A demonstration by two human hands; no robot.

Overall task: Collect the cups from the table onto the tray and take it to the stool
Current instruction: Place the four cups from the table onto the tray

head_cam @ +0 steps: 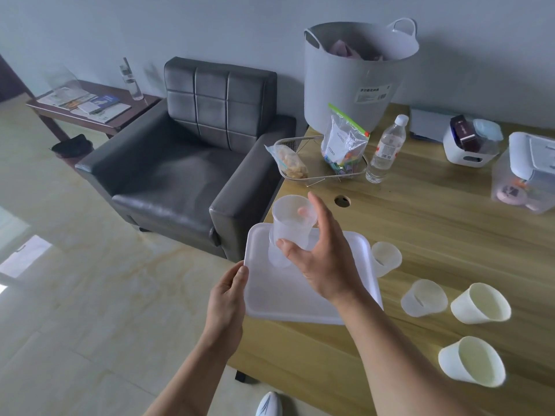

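A white tray [288, 298] lies at the left edge of the wooden table [435, 235], partly overhanging it. My left hand [228, 298] grips the tray's left rim. My right hand [318, 259] holds a translucent cup [292, 223] upright over the tray's far part; I cannot tell whether its base touches the tray. Several more cups stand on the table right of the tray: a frosted one [386, 258] touching the tray's edge, another frosted one [425, 297], and two cream ones [480, 303] [471, 361].
A grey armchair [186, 151] stands left of the table. At the table's far side are a wire basket [318, 169] with bags, a water bottle [387, 148], a grey tub [357, 73] and storage boxes [471, 145]. A cable hole [342, 201] lies beyond the tray.
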